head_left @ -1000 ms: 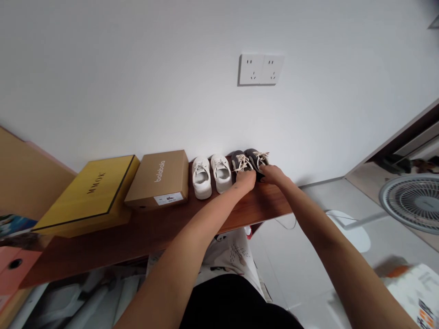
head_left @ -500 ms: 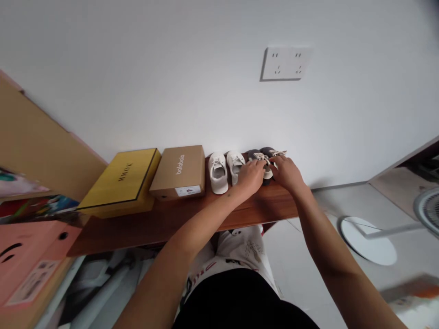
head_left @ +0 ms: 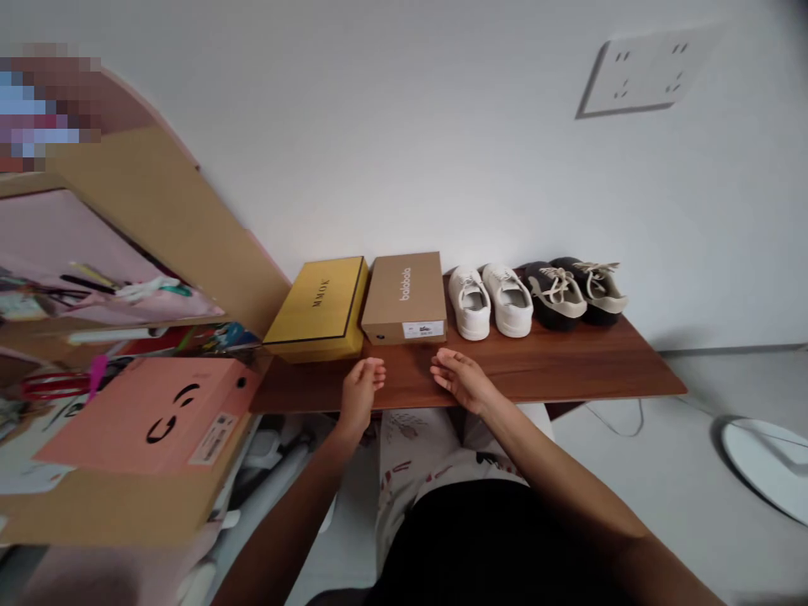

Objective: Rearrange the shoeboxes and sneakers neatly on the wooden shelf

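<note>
My left hand (head_left: 361, 389) and my right hand (head_left: 459, 379) hover over the front edge of a dark wooden bench (head_left: 568, 370), palms facing each other, fingers loosely spread, holding nothing. Just beyond them stands a brown "balabala" shoe box (head_left: 405, 296). A yellow box (head_left: 321, 308) lies to its left. To the right a pair of white sneakers (head_left: 489, 300) and a pair of dark shoes with beige laces (head_left: 576, 290) stand against the wall.
A pink shoe box (head_left: 151, 412) rests on a cardboard box at the left, beside a cluttered pink shelf (head_left: 94, 286). A double wall socket (head_left: 644, 74) sits high on the white wall. A white fan base (head_left: 767, 463) stands on the floor at the right.
Both hands have let go of the dark shoes and drawn back left, now in front of the brown box. The view has swung to the left.
</note>
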The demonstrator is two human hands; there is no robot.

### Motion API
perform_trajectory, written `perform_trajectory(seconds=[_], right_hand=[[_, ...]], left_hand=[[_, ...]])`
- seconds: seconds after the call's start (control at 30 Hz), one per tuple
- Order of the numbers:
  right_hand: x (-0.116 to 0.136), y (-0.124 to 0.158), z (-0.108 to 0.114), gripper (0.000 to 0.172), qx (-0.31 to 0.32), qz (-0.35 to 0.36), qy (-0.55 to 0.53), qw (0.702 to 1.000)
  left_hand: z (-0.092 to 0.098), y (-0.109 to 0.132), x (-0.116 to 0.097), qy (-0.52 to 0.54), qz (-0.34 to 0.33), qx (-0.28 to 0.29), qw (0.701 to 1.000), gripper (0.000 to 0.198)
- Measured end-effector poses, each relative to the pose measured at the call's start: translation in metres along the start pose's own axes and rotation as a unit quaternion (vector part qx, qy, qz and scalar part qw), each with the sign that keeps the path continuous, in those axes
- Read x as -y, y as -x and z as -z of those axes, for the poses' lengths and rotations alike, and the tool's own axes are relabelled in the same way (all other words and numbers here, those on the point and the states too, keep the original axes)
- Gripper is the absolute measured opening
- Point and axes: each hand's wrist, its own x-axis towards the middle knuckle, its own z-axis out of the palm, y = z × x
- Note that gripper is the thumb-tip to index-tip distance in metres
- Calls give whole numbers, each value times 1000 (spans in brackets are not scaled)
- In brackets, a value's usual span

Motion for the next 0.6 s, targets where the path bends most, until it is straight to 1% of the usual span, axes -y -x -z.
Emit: perform_trajectory(seconds=[0.07,0.1,0.13,0.2,0.27,0.3,0.33,0.37,0.47,0.53,0.6], right_hand=[[-6,-14,-19,29,-22,-58,-43,997],[-6,-22,-29,30,-37,-74,-48,995],[-3,-30,-38,35,-51,-84,-41,994],[4,-46,-56,53,-65,-96,3,993],[12,-60,-70,75,-77,-108,48,990],[15,-65,-76,83,-93,-114,52,988],[17,-69,-81,88,-118,-120,40,985],[18,-72,-84,88,-143,-124,18,982],[18,-76,-93,77,-203,-117,-43,971],[15,-76,-97,69,-216,-89,-40,972],[12,-72,-103,67,-235,-53,-17,970]], left_hand=[[27,-18,0,108,54,-95,988,27],[38,-29,-3,148,69,-137,977,26],[48,-42,-9,180,85,-172,965,26],[63,-66,-22,223,130,-219,941,29],[71,-88,-32,250,181,-242,920,31],[73,-96,-35,259,202,-248,911,31],[74,-102,-37,266,215,-251,905,30],[73,-107,-38,272,220,-253,902,29],[69,-110,-35,281,223,-256,898,28],[64,-107,-33,273,204,-261,903,29],[57,-101,-32,255,167,-272,913,30]])
